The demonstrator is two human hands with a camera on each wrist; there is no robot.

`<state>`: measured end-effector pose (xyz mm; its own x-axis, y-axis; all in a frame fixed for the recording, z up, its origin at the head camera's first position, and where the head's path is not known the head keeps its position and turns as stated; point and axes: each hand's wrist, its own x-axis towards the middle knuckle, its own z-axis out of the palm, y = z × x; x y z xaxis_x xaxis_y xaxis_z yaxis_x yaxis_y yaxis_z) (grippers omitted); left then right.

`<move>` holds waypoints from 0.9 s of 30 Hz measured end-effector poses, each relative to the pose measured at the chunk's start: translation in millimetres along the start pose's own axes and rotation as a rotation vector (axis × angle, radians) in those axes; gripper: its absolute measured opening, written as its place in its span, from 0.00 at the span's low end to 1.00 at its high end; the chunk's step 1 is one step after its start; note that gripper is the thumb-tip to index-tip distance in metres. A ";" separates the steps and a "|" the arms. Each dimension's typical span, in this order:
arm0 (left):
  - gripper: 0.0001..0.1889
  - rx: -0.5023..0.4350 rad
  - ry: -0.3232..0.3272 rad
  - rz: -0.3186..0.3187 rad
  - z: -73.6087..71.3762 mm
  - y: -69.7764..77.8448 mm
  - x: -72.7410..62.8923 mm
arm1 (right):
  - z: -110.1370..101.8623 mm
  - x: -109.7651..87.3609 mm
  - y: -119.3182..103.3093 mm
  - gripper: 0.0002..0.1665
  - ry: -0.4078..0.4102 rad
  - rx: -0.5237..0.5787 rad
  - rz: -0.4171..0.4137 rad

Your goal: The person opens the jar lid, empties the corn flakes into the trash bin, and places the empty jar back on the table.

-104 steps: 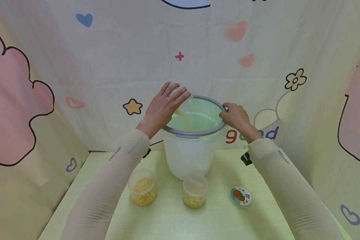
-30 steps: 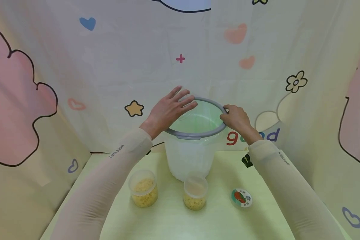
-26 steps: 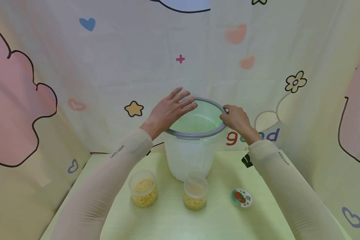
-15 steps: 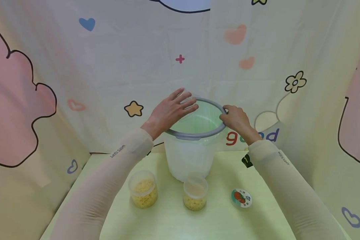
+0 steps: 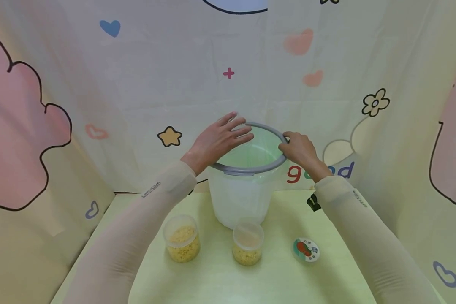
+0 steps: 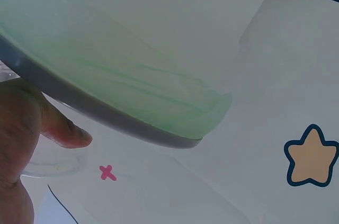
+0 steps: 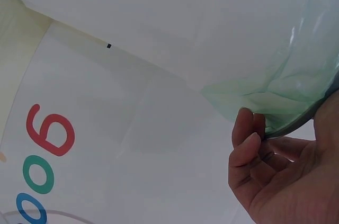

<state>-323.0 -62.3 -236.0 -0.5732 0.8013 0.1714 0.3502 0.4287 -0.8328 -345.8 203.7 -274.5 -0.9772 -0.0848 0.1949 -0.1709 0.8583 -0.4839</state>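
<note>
A big cloth wall (image 5: 251, 50) with drawings on it hangs behind a pale bench (image 5: 213, 283). On the bench a tall white bin (image 5: 239, 198) stands up straight. It has a grey rim (image 5: 247, 170) round the top and a green bag (image 5: 264, 145) inside, and some of the bag hangs down outside too.

This looks like tipping. To do it well, I think the left hand (image 5: 224, 135) should hold the clear tub (image 6: 61, 160) low over the bin, well inside the rim, and tap it softly so any last bits drop in. The right hand (image 5: 298, 147) should hold tight so the bin cannot wobble.

The bin is between the two hands. The right hand pinches the rim on the right side, with bent fingers. The left hand is over the left side of the rim, fingers spread apart. It seems to grip the clear tub, but most of that tub is hidden.

In front, nearer the person, sit a wide tub (image 5: 183, 247) and a smaller tub (image 5: 247, 254), both with yellow bits inside. To their right lies a round thing with a tomato picture (image 5: 306, 250). Neither hand touches these three.
</note>
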 end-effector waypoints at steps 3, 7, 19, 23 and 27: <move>0.51 -0.007 -0.002 -0.003 0.2 -2.2 0.9 | 0.4 0.9 0.7 0.33 0.003 0.003 0.001; 0.50 -0.019 -0.003 -0.007 -0.7 -3.8 1.2 | 0.4 2.1 1.2 0.34 0.000 0.005 0.008; 0.46 0.006 0.027 0.049 -13.4 -10.3 5.5 | -1.2 2.1 0.1 0.33 0.002 -0.001 0.011; 0.47 0.026 -0.024 0.089 -13.1 -9.4 5.7 | -0.1 1.8 1.4 0.33 -0.004 0.005 0.012; 0.49 0.036 -0.046 0.103 -12.7 -8.2 5.0 | -0.7 0.2 1.3 0.33 -0.003 0.003 0.012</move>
<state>-319.4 -56.5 -221.7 -0.5690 0.8201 0.0604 0.3829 0.3292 -0.8631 -346.2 205.1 -274.5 -0.9795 -0.0760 0.1864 -0.1595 0.8577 -0.4887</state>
